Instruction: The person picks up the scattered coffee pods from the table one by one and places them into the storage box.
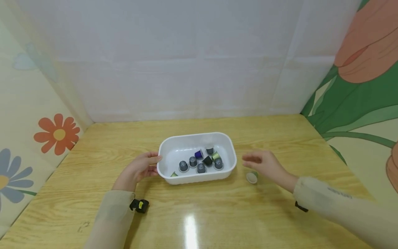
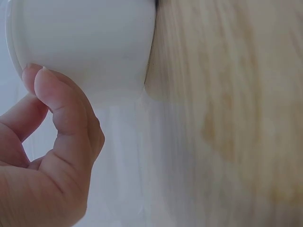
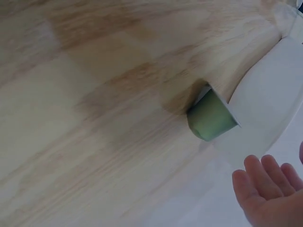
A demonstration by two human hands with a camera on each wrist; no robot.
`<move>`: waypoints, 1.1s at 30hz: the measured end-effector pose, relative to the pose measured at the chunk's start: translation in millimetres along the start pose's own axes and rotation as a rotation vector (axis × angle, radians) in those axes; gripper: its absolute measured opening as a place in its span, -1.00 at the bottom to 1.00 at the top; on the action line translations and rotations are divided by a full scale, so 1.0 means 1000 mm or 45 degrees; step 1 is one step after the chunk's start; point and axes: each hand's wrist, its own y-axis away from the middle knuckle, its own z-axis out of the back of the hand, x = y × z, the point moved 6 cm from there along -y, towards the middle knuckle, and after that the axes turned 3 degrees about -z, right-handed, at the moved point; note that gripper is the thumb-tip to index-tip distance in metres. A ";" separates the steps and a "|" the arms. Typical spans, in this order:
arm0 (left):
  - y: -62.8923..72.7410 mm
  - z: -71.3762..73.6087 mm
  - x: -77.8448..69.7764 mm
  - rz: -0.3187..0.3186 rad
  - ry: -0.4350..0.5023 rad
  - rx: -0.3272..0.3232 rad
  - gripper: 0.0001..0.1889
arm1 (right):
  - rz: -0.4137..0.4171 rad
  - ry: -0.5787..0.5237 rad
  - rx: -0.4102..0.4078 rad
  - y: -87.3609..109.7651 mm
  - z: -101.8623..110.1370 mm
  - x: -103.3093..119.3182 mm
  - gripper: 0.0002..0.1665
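Observation:
A white rectangular tub [image 1: 194, 179] with rounded corners stands on the table and holds several coffee capsules, mostly dark grey, with a purple capsule [image 1: 198, 154], a black one and light green ones among them. My left hand [image 1: 138, 168] pinches the tub's left rim, thumb on top and fingertips against the outer wall, as the left wrist view shows on the tub [image 2: 90, 42]. A green coffee capsule [image 3: 211, 116] lies on its side on the table, to the right of the tub. Just above this capsule hovers my right hand [image 1: 264, 165], fingers loosely bent, holding nothing.
The wooden table [image 1: 192, 207] meets a white cloth backdrop [image 1: 192, 69] behind the tub. Flower-patterned panels [image 1: 59, 135] flank the table on both sides. A black strap device [image 1: 140, 205] sits at the left wrist.

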 end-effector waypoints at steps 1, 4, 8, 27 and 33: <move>0.000 0.000 0.000 0.001 0.000 -0.001 -0.58 | 0.001 0.007 0.011 0.000 0.000 -0.001 -0.64; -0.001 0.000 0.000 0.002 -0.002 -0.001 -0.59 | 0.012 0.039 0.047 0.002 -0.001 -0.005 -0.58; -0.001 0.000 0.000 0.000 -0.005 -0.005 -0.60 | 0.032 0.075 0.101 0.005 -0.004 -0.010 -0.49; 0.001 -0.001 0.000 -0.008 -0.022 -0.012 -0.55 | -0.025 0.097 0.243 0.016 -0.015 -0.027 -0.45; 0.001 0.000 -0.001 -0.010 -0.017 -0.015 -0.55 | -0.009 0.117 0.244 0.016 -0.019 -0.032 -0.56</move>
